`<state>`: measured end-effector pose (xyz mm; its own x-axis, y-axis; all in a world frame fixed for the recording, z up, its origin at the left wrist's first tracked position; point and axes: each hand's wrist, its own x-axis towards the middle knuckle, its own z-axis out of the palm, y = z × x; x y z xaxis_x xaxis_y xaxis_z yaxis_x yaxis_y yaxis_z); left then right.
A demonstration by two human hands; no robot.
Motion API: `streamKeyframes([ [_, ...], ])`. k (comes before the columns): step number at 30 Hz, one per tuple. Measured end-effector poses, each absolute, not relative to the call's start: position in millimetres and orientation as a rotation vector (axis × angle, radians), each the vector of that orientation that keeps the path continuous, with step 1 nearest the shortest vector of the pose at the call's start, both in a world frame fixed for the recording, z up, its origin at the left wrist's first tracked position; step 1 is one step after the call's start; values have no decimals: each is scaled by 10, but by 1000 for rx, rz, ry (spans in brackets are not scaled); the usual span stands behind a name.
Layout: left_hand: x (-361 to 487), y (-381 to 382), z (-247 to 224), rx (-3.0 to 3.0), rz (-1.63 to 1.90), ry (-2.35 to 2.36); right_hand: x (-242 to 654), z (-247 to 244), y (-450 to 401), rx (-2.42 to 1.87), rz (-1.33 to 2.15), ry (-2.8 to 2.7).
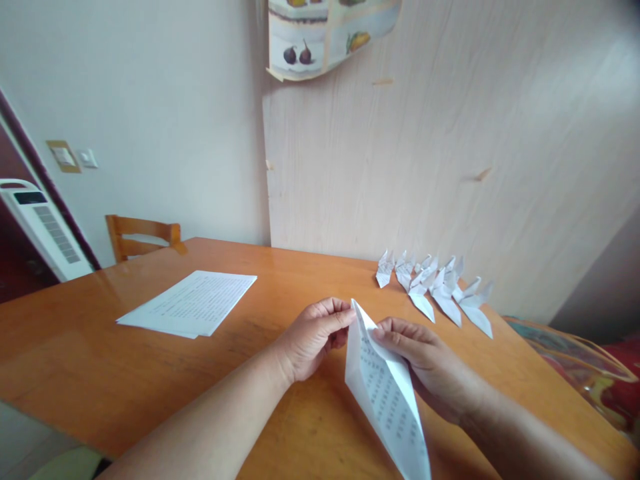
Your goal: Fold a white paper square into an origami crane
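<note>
Between my hands is a folded sheet of printed paper (pixel 387 393), held above the table with its narrow tip up and its long body slanting down toward me. My left hand (pixel 320 337) pinches the paper near the top tip, thumb and forefinger closed on its left edge. On the other side, my right hand (pixel 420 360) grips the right edge a little lower, the thumb lying on the front and the other fingers behind, partly hidden. Lines of print show on the paper's inner face.
Several folded paper cranes (pixel 445 290) stand in a cluster at the table's back right. A stack of printed sheets (pixel 193 303) lies on the left of the wooden table (pixel 200 393). Behind it is a wooden chair (pixel 145 230). A clear bag with an orange edge (pixel 575 347) sits past the right edge.
</note>
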<state>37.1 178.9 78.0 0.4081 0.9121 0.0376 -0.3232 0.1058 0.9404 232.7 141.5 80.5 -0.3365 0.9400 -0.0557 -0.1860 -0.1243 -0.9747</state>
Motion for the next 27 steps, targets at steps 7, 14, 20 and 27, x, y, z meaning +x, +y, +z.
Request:
streamKeyframes([
  [7,384,1789,738,1214,999,805,2301,753,1425,-1000,1655,-1256],
  [14,440,1837,568,1502,961,1099,2280,626,1487,-1349,1293,-1762],
  [20,426,1914,408,1856,849,1205,2296,571,1520,-1552,799,-2024],
  [27,369,1940,435,2223,783,1182,2300,542,1520,-1545,627,-2176],
])
